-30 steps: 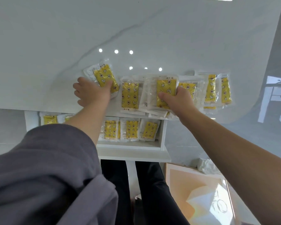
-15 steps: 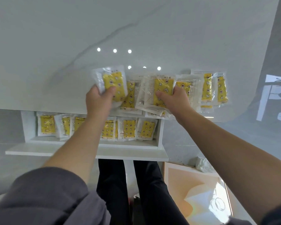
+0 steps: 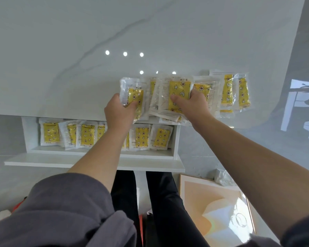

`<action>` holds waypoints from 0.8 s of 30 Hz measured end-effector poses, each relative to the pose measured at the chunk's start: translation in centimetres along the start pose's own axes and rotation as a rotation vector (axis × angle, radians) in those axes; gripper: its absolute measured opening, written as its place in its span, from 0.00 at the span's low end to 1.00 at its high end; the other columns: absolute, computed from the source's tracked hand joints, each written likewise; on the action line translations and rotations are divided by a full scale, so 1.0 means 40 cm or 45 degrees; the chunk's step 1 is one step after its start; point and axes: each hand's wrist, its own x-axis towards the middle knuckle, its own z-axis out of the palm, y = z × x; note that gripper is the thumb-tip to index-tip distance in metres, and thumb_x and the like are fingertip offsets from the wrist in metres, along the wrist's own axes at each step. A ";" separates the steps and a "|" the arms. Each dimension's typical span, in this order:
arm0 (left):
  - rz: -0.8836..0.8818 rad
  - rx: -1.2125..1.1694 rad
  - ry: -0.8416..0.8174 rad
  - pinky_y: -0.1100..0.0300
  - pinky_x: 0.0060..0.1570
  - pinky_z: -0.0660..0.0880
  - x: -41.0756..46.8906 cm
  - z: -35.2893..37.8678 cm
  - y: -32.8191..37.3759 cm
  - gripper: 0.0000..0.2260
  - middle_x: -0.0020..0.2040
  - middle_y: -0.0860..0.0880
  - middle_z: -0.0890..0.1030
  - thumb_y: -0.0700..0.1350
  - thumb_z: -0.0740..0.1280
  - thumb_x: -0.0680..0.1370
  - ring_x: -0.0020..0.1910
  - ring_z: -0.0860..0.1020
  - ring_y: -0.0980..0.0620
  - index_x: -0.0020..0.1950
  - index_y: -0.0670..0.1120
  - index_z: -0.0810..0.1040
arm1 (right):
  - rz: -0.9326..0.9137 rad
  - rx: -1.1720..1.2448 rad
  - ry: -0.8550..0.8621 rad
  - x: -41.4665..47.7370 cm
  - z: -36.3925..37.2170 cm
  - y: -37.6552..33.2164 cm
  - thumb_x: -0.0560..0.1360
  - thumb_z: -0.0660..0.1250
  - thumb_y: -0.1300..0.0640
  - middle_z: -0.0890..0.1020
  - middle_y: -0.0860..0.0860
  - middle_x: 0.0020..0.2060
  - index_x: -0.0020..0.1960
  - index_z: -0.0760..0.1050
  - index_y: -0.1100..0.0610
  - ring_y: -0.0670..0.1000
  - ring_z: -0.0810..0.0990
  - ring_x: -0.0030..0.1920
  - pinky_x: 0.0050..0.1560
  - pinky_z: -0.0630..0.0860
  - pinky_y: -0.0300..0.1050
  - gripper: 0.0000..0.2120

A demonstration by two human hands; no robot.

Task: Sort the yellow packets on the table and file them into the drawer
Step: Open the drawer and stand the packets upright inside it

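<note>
My left hand (image 3: 119, 112) grips a clear packet with a yellow patterned insert (image 3: 132, 93), lifted near the table's front edge. My right hand (image 3: 192, 106) holds a stack of yellow packets (image 3: 177, 90), thumb on the top one. Beside them, more yellow packets (image 3: 234, 91) lie on the white marble table (image 3: 78, 59) to the right. Below the table edge, the open white drawer (image 3: 100, 158) holds a row of several yellow packets (image 3: 86, 134); my left forearm hides some of them.
A framed orange picture (image 3: 216, 207) lies on the floor at the lower right, with a crumpled plastic bag (image 3: 223, 178) behind it. My legs in black trousers (image 3: 161, 207) stand under the drawer. The table's right edge runs down near the far packets.
My left hand picked one packet off the table at the left and carried it rightward, close to the stack under my right hand. The right hand has lifted its stack slightly.
</note>
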 end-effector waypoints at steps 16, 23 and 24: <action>-0.143 0.079 -0.589 0.61 0.41 0.71 -0.020 -0.133 -0.320 0.14 0.48 0.53 0.79 0.44 0.71 0.76 0.48 0.77 0.52 0.60 0.47 0.73 | 0.146 -0.187 -0.600 -0.094 0.158 0.154 0.74 0.71 0.62 0.84 0.52 0.48 0.48 0.78 0.51 0.52 0.83 0.49 0.52 0.80 0.47 0.08; -0.181 0.159 -0.587 0.58 0.40 0.70 0.043 0.027 -0.379 0.14 0.50 0.45 0.78 0.46 0.70 0.76 0.49 0.77 0.46 0.58 0.45 0.72 | 0.381 -0.157 -0.083 -0.025 0.233 0.327 0.75 0.67 0.60 0.81 0.51 0.41 0.43 0.75 0.52 0.56 0.82 0.47 0.49 0.80 0.50 0.05; -0.174 0.172 -0.591 0.57 0.41 0.70 0.049 0.044 -0.377 0.15 0.52 0.45 0.78 0.46 0.70 0.76 0.50 0.77 0.46 0.59 0.45 0.72 | 0.384 -0.178 -0.039 -0.017 0.241 0.332 0.75 0.66 0.60 0.79 0.50 0.39 0.42 0.74 0.52 0.56 0.81 0.46 0.46 0.79 0.48 0.05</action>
